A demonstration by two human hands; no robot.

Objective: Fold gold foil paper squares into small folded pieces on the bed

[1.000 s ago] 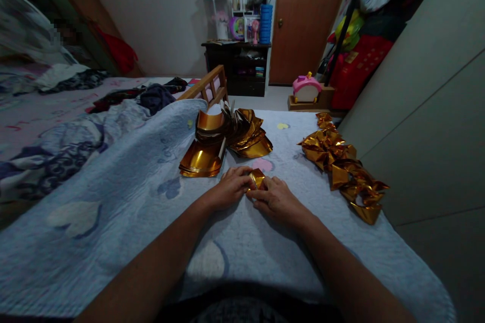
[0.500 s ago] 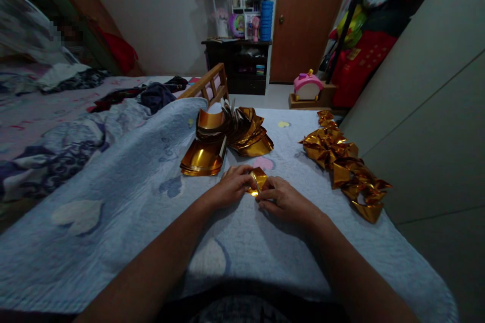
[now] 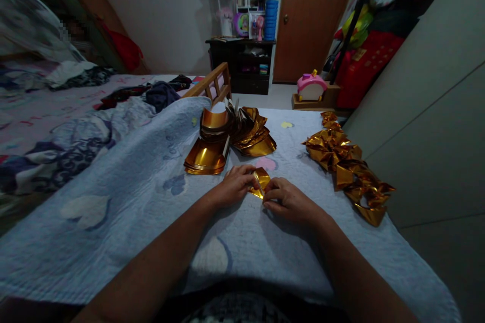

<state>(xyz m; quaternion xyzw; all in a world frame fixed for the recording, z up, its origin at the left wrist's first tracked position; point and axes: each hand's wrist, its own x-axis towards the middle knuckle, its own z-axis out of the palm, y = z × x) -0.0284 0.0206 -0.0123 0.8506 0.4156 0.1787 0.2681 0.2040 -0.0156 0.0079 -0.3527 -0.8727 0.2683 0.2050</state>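
Shifted slightly rightward, the curled right hand (image 3: 287, 199) is set, pinch unclear, against the small shiny gold paper (image 3: 262, 180), held on the pale-blue blanket (image 3: 253, 242) by the bent-fingered left hand (image 3: 235, 184).

A: Blanket (image 3: 136, 171) colour?
B: Pale blue, patterned with white, pink and yellow patches (image 3: 85, 210).
A: Sheets (image 3: 206, 155) on blanket?
B: Shiny gold. Folded pieces (image 3: 326, 149) on blanket: same gold.
A: Beyond blanket?
B: Brown door (image 3: 314, 15), near-black cabinet (image 3: 237, 81), pink-and-white toy (image 3: 311, 91).

Gold foil (image 3: 262, 176), left edge hidden beneath left hand (image 3: 238, 184)
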